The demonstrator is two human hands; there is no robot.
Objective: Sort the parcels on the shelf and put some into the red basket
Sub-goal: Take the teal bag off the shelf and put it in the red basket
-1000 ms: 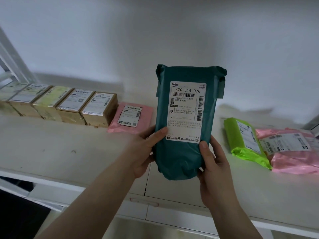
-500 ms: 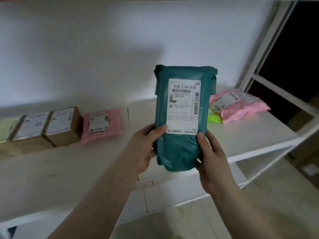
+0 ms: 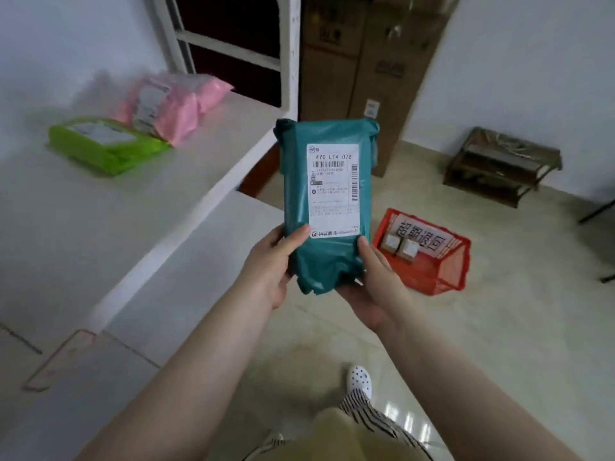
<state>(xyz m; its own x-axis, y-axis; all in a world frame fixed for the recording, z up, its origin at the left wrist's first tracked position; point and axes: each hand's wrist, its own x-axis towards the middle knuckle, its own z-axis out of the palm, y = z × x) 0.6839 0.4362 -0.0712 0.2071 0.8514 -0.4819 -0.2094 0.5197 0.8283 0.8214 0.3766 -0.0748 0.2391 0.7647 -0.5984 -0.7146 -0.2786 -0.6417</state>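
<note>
I hold a teal plastic parcel (image 3: pixel 296 181) with a white shipping label upright in front of me. My left hand (image 3: pixel 271 261) grips its lower left edge and my right hand (image 3: pixel 374 281) cups its lower right corner. Behind and to the right of it, the red basket (image 3: pixel 442 271) sits on the floor with two small cardboard boxes (image 3: pixel 401 247) and a printed sign inside. On the white shelf (image 3: pixel 133 207) at the left lie a lime green parcel (image 3: pixel 103 144) and a pink parcel (image 3: pixel 173 104).
Tall cardboard boxes (image 3: pixel 366 61) lean against the wall behind the shelf's white upright post (image 3: pixel 293 54). A low dark wooden rack (image 3: pixel 499 164) stands by the right wall. My foot in a spotted white shoe (image 3: pixel 359 380) is on the tiled floor below.
The view has swung right, away from the shelf and toward the floor. The row of boxes has left the view and the red basket has appeared. Both hands keep hold of the teal parcel.
</note>
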